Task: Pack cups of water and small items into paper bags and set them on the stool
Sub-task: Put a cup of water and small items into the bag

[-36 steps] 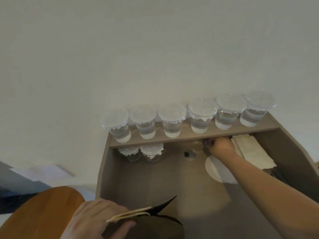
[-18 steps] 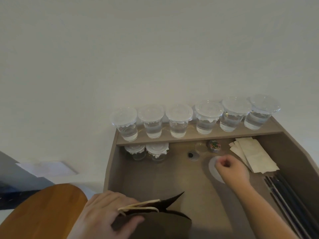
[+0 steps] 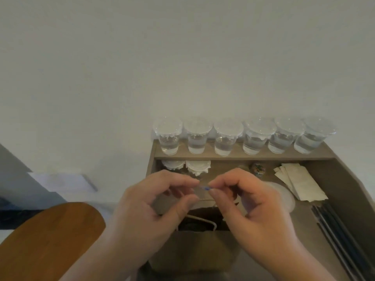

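Note:
Both hands meet above the open brown paper bag (image 3: 194, 246), which stands on the desk in front of me. My right hand (image 3: 255, 207) pinches a tiny blue-tipped item (image 3: 205, 188) between thumb and forefinger. My left hand (image 3: 154, 201) has its thumb and forefinger at the item's other end. Several lidded cups of water (image 3: 224, 138) line the upper shelf. Two more cups (image 3: 197, 168) stand under the shelf. The wooden stool (image 3: 46, 240) is at the lower left.
A small jar of colourful bits (image 3: 258, 169) sits under the shelf. Folded paper napkins (image 3: 300, 184) lie at the right, beside a round white lid (image 3: 284, 197). Dark straws (image 3: 345, 240) lie along the desk's right wall (image 3: 353, 191).
My right hand came back from the jar area to the middle with a small item. My left hand let go of the bag's handle and rose to meet it. The bag now stands open.

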Tool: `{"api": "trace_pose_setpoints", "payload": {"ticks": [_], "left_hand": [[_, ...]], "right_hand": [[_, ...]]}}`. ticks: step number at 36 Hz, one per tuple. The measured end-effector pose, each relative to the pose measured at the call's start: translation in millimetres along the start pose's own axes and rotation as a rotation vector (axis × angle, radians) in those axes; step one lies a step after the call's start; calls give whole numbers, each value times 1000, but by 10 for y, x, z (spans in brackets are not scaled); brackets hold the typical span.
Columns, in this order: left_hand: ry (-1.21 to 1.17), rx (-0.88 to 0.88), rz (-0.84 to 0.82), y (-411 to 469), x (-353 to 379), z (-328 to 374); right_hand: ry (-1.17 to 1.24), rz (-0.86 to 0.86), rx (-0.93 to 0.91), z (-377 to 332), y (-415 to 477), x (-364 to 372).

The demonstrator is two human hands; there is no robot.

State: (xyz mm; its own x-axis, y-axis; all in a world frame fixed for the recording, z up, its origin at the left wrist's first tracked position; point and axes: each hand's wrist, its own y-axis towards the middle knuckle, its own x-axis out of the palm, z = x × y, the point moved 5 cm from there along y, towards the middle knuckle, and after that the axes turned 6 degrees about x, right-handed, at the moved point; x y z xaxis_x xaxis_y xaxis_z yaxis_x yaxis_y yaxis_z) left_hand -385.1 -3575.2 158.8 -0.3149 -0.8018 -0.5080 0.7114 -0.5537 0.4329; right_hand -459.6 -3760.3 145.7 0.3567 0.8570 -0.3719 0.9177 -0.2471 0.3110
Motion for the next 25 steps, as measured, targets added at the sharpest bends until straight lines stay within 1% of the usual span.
{"api": "trace_pose_setpoints", "payload": {"ticks": [2, 5, 7, 10, 13, 17, 19, 21, 25], "left_hand": [[11, 38, 7, 5, -43, 50], [-14, 55, 87, -29, -126, 76], [-21, 80, 103, -67, -166, 93], [-8, 115, 76, -112, -188, 131], [2, 104, 51, -135, -185, 111], [6, 113, -4, -154, -166, 66], [31, 170, -3, -163, -172, 81], [74, 264, 33, -171, -195, 125], [184, 420, 142, -211, -249, 168]], "right_hand": [[2, 8, -52, -85, -17, 98], [7, 38, -67, -171, -40, 177], [-31, 49, -86, -239, -58, 203], [-19, 58, -56, -235, -98, 242], [67, 58, 10, -173, -133, 296], [170, 65, 36, -184, -154, 315], [217, 60, 48, -194, -165, 324], [280, 39, 94, -200, -167, 335], [378, -87, 235, -216, -146, 359]]}}
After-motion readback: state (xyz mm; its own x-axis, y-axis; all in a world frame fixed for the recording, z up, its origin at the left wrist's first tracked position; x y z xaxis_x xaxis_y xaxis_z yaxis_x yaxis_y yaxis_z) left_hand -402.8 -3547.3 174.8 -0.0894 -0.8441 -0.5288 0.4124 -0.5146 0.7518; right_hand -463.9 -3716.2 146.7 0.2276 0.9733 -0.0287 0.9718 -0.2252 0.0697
